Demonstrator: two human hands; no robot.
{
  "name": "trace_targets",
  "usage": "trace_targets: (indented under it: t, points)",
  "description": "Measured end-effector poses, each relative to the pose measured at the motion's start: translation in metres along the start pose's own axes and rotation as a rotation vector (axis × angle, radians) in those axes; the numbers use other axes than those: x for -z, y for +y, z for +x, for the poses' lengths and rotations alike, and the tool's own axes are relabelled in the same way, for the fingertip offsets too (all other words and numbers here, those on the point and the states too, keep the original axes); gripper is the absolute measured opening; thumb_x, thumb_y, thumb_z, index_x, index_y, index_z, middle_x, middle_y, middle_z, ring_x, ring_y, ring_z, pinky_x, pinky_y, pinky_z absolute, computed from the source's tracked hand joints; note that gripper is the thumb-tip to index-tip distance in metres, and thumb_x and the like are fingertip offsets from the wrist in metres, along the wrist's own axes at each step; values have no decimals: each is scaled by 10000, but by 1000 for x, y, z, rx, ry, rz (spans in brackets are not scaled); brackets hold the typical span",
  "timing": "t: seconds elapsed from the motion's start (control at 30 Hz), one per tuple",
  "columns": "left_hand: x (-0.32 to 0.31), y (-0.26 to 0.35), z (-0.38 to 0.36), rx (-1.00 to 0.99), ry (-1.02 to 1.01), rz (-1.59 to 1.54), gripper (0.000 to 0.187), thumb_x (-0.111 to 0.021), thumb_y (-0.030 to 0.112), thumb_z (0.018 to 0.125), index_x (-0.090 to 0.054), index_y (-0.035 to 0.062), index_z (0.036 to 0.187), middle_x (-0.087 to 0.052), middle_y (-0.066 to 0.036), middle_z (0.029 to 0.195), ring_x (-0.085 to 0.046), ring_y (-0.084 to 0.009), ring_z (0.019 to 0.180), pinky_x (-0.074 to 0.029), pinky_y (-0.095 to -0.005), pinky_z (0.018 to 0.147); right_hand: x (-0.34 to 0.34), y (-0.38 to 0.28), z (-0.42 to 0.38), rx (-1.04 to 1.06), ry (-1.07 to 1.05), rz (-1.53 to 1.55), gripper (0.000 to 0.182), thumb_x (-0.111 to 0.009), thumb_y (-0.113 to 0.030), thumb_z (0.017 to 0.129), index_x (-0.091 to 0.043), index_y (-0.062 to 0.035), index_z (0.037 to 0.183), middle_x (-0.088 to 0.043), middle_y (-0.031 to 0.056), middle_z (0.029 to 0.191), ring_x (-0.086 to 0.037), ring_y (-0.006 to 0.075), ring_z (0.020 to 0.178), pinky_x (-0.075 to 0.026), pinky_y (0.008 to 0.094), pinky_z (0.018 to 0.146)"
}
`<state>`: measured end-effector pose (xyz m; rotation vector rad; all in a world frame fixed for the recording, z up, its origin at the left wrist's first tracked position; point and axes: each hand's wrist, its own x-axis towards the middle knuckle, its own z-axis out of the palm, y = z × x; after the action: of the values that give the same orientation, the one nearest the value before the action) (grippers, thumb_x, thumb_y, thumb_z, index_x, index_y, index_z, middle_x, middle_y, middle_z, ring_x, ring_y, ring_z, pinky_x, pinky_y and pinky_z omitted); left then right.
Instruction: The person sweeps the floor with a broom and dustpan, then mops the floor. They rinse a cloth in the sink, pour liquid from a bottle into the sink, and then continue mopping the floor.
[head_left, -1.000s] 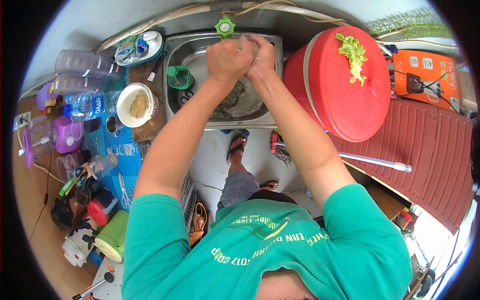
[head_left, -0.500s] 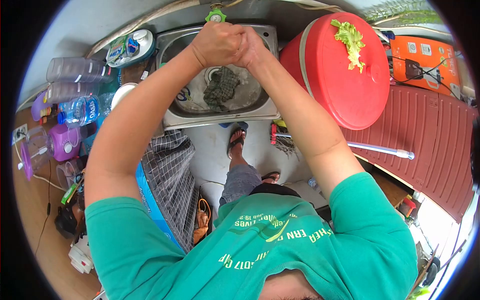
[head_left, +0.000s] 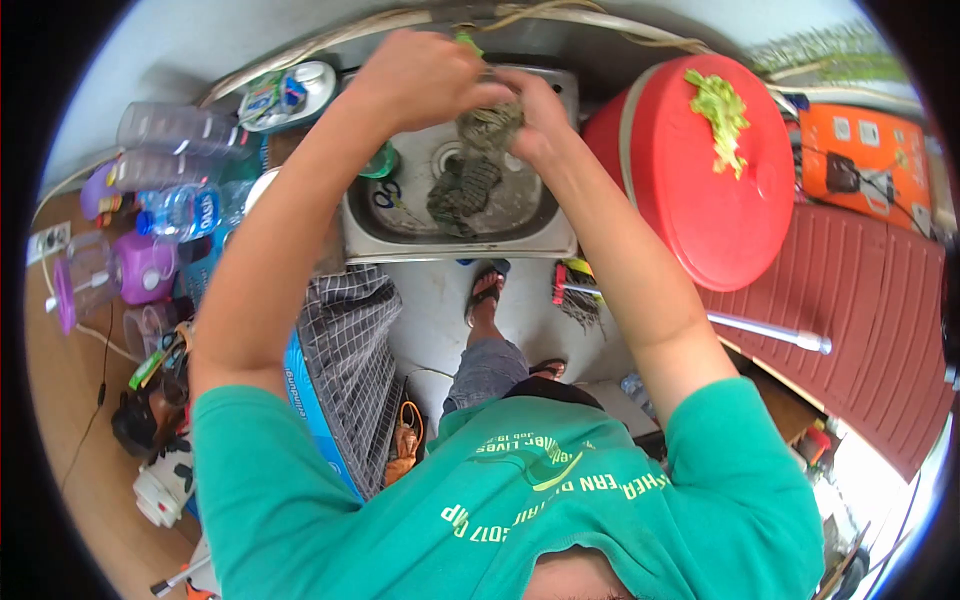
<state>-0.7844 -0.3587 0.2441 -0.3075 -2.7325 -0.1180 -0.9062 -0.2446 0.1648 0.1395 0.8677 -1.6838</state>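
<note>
My left hand (head_left: 425, 80) is closed over the far side of the metal sink (head_left: 460, 247), its fingers curled at the top of a wet, dark checked cloth (head_left: 490, 127). Close beside it, my right hand (head_left: 538, 115) grips the right side of this bunched cloth. More dark checked cloth (head_left: 462, 197) lies crumpled in the basin near the drain; whether both parts are one piece cannot be told. A green round item (head_left: 380, 161) sits at the basin's left side, partly behind my left forearm.
Right of the sink stands a red lidded container (head_left: 715, 215) with a lettuce leaf (head_left: 720, 120) on top. Plastic bottles (head_left: 185, 212) and a purple blender (head_left: 147, 268) are at the left. A mop handle (head_left: 765, 330) slants across the right.
My hands, clasped together before, have come slightly apart, with bunched cloth now visible between them. The view has shifted, and the green round item has come into sight.
</note>
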Motion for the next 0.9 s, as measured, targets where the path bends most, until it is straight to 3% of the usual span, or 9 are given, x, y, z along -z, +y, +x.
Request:
trace_targets:
  t: [0.1,0.13,0.17,0.3,0.43,0.5,0.63,0.73,0.9]
  points:
    - [53,-19,-94,800,-270,257,383,-542,367,939,-701,51,792,-666,-178,748,-666,-368,759,-532,-480,683,27,7,-8,-194,63,71,437,-532,-330,959,-534,42,1188,-640,202,1142,-626,357,1053,-507,465,947]
    - [74,-13,-130,680,-501,473,308,-596,296,904,-696,38,771,-667,-195,772,-666,-384,794,-532,-483,715,37,13,-8,-167,97,99,466,-555,-337,952,-516,43,1220,-633,210,1149,-616,375,1065,-491,487,963]
    - [68,-13,-167,1094,-404,316,196,-624,208,856,-691,28,817,-659,-219,780,-666,-386,819,-534,-493,720,45,20,-9,-137,137,128,500,-579,-343,945,-497,43,1251,-626,218,1155,-606,392,1077,-474,508,978]
    - [-8,-27,-260,1075,-697,30,210,-584,99,807,-661,-10,969,-668,-278,935,-648,-428,942,-527,-482,822,52,45,-8,-289,177,113,410,-634,-284,922,-544,0,1204,-630,201,1161,-613,371,1082,-475,585,957]
    - [-79,-46,-297,1249,-674,-1,244,-577,65,771,-659,-30,981,-659,-288,1016,-635,-440,981,-514,-478,856,46,71,-3,-271,79,22,369,-689,-105,864,-519,-49,1186,-625,144,1146,-643,315,1030,-511,557,910]
    - [-88,-47,-301,1339,-441,-18,268,-577,53,747,-668,-40,982,-661,-273,1046,-641,-430,975,-512,-480,856,40,80,-5,-223,93,-40,432,-698,-72,847,-483,-54,1222,-618,140,1152,-644,307,1033,-521,545,904]
    - [-14,-27,-260,1271,-498,56,268,-574,20,733,-685,-8,974,-671,-249,1050,-649,-412,970,-513,-473,838,44,84,0,-189,57,-50,604,-685,22,821,-378,-67,1334,-597,134,1172,-645,287,1039,-539,520,896]
    - [40,9,-195,1359,-200,-188,253,-579,1,734,-693,33,958,-690,-215,996,-663,-389,935,-518,-453,802,43,87,1,-174,5,-5,545,-638,10,862,-398,-62,1345,-593,128,1198,-640,278,1053,-531,506,917]
    - [-23,39,-110,877,310,-394,214,-601,7,717,-690,56,905,-686,-166,883,-664,-325,784,-523,-386,703,42,107,21,-200,-89,80,415,-568,-48,922,-462,-65,1323,-590,113,1230,-619,269,1094,-511,483,954]
